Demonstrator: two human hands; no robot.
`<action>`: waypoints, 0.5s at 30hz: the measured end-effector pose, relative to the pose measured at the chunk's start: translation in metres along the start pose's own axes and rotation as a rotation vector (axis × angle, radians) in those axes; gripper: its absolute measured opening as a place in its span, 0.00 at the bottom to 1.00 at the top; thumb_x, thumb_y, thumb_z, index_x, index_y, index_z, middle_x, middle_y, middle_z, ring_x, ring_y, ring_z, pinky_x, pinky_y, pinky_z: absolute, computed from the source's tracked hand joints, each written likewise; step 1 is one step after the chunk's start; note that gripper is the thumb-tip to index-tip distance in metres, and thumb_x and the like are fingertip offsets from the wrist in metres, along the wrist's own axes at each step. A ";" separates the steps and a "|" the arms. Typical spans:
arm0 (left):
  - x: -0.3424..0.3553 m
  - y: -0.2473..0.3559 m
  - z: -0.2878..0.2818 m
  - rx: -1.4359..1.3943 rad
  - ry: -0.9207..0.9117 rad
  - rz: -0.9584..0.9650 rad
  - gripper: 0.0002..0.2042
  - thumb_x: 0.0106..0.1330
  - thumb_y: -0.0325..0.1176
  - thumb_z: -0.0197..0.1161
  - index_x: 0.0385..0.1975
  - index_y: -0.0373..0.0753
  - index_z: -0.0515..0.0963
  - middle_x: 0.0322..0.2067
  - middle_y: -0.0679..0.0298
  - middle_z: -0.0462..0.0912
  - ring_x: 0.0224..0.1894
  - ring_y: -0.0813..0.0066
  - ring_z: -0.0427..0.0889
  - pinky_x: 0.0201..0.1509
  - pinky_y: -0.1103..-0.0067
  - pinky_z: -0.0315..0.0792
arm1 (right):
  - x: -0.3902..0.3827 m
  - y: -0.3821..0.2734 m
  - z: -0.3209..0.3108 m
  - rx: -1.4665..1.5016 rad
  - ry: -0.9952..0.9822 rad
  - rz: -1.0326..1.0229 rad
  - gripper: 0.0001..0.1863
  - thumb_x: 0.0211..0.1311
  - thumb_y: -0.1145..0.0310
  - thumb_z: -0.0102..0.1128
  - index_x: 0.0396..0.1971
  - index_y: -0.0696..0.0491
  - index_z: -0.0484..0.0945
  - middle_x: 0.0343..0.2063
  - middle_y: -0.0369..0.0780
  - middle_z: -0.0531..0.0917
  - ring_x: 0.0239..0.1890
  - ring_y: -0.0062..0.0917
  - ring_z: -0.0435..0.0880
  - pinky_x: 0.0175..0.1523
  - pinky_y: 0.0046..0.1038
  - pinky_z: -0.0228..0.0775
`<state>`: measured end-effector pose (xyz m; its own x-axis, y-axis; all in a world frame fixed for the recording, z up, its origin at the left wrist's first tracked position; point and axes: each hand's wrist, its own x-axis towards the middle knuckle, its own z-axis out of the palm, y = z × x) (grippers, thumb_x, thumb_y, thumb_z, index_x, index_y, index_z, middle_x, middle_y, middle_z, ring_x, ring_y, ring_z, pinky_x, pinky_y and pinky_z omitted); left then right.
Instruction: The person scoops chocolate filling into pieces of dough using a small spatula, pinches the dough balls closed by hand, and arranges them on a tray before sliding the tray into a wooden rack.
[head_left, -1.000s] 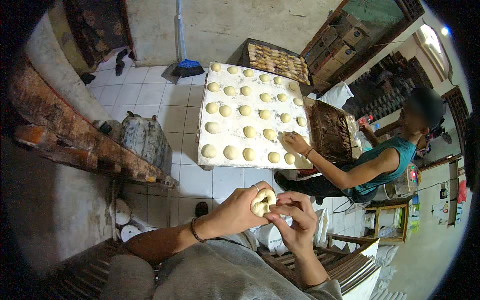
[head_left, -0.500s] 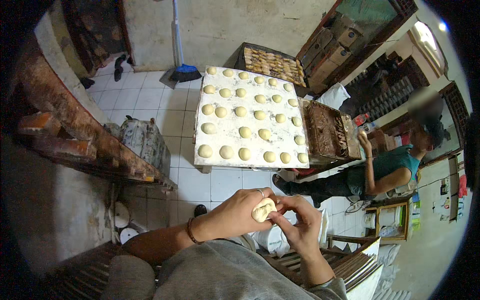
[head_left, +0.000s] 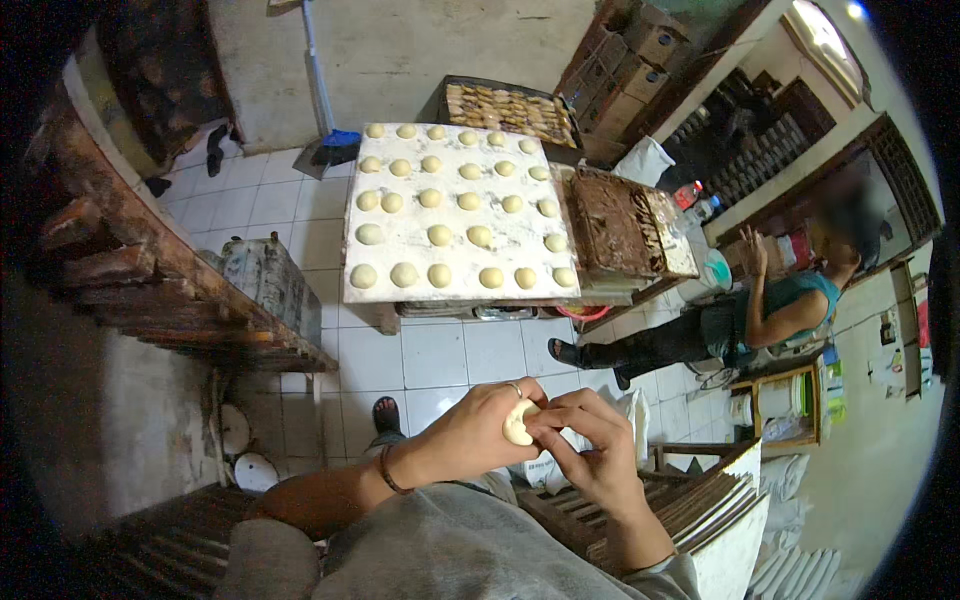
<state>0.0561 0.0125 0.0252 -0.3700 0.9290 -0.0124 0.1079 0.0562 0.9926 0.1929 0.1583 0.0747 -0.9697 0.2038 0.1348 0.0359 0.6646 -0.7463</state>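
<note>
A small pale piece of dough (head_left: 516,424) bulges from the curled fingers of my left hand (head_left: 463,432), which wears a ring and a wristband. My right hand (head_left: 598,445) meets it from the right, with thumb and fingertips pinched together at the dough's side. Whatever lies under those fingertips is hidden. Beyond my hands, rows of round dough balls (head_left: 439,236) rest on a white floured board (head_left: 395,258) set on a table.
Right of the board is a tray smeared with brown filling (head_left: 612,225). Behind it sits a dark tray of browned pieces (head_left: 508,112). A person (head_left: 775,310) stands at the right, one hand raised. A blue broom (head_left: 340,138) leans by the wall; stacked boards (head_left: 715,525) are near my right arm.
My view has shifted, so the board appears farther left. My right fingertips have moved onto the dough, which now looks folded into a curve. The other person's hand has left the brown tray's side.
</note>
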 end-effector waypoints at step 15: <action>-0.005 -0.017 0.095 -0.094 -0.485 -0.108 0.26 0.57 0.41 0.79 0.49 0.32 0.77 0.40 0.58 0.84 0.42 0.69 0.83 0.49 0.74 0.77 | -0.100 0.039 -0.053 0.009 -0.214 -0.156 0.14 0.59 0.78 0.73 0.46 0.55 0.88 0.49 0.43 0.85 0.53 0.36 0.83 0.57 0.36 0.77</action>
<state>0.1441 0.0416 -0.0036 0.0992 0.9840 -0.1479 0.0005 0.1486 0.9889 0.3041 0.2020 0.0665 -0.9924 -0.0577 0.1084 -0.1190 0.6697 -0.7330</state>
